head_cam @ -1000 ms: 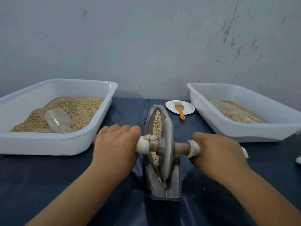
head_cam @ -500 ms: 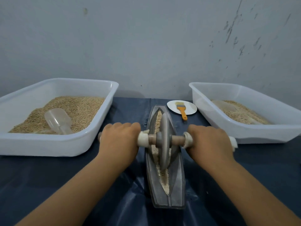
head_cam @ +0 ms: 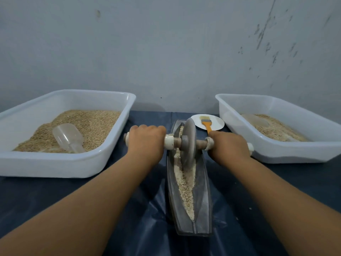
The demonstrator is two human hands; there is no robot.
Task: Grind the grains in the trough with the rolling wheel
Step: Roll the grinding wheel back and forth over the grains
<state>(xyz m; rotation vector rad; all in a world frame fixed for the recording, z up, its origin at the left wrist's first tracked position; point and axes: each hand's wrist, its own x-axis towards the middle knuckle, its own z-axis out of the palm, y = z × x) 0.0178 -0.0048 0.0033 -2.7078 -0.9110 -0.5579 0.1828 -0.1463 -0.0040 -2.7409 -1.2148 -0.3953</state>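
My left hand (head_cam: 145,140) and right hand (head_cam: 227,145) each wrap fingers around the wooden axle, one on each side, keeping the rolling wheel (head_cam: 188,143) upright. It stands at the far end of the narrow trough (head_cam: 203,200), pressing into the grains (head_cam: 186,185) heaped along its groove.

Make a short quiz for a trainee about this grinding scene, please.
1. True or false: both hands grip the axle of the wheel.
2. What lies on the small white plate? A. brush B. spoon C. knife
3. Fill in: a clear ___ lies in the grain of the left tub.

Key: 1 true: left hand, right hand. 2 A, the brush. 3 scoop.
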